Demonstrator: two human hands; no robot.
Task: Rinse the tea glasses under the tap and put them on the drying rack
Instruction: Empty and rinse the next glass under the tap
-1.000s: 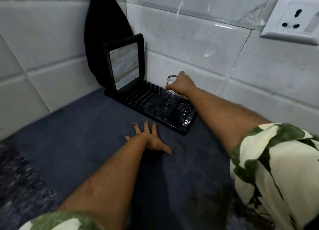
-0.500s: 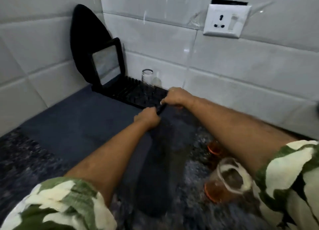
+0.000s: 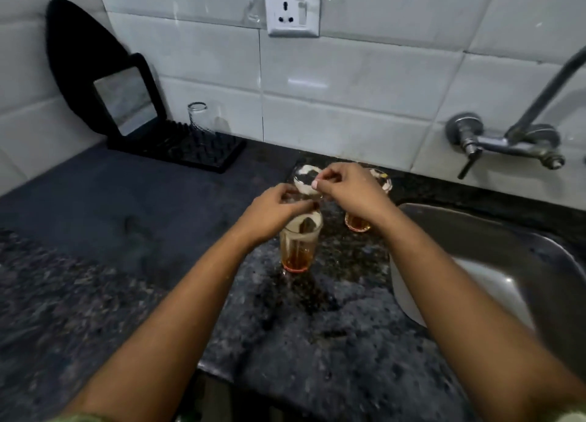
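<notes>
Amber-dregged tea glasses [image 3: 298, 247]: left hand [image 3: 272, 212], right hand [image 3: 345, 188] curled over rims, grip unclear.

A single head-worn view looks forward and steeply down over the dark stone counter [image 3: 333, 342], facing the white tiled wall [image 3: 348, 82]. It sits close above the counter's near edge, so both forearms run up from the bottom corners. The wall socket [image 3: 292, 11] tops the frame; left of it stands the drying rack [image 3: 180, 149], right of it the tap [image 3: 507, 136] and sink [image 3: 523, 263].
</notes>
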